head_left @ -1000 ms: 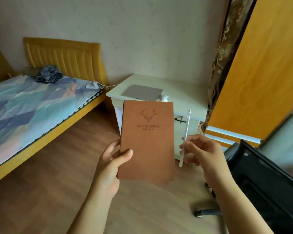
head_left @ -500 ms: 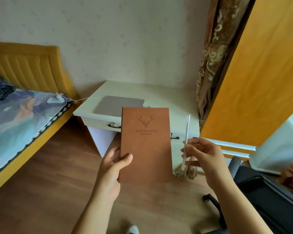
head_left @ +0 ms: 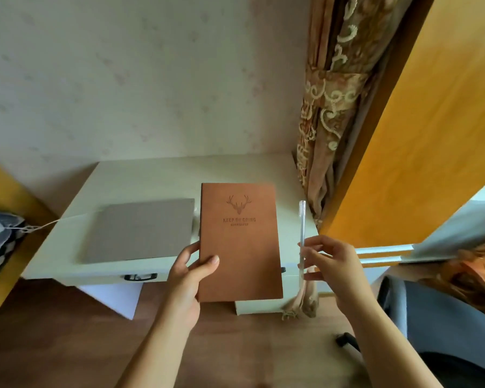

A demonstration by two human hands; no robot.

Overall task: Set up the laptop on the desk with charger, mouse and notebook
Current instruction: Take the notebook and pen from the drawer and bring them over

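A brown notebook [head_left: 240,242] with a deer-head stamp stands upright in front of me, gripped at its lower left edge by my left hand [head_left: 188,275]. To its right, my right hand [head_left: 331,261] pinches a clear white pen [head_left: 302,236], held vertically. Behind both lies a closed grey laptop [head_left: 142,229] on the left part of the white desk [head_left: 151,175]. A thin white cable [head_left: 48,224] runs from the laptop's left side off toward the bed. The notebook covers the desk's middle; no mouse is visible.
A patterned curtain [head_left: 328,130] and an orange wooden panel [head_left: 431,121] stand right of the desk. A dark office chair [head_left: 445,331] sits at the lower right. The bed edge [head_left: 0,242] is at the left. The floor is wood.
The view has moved closer to the desk and turned right, so the bed has slid out at the left. Both hands keep the same hold on notebook and pen.
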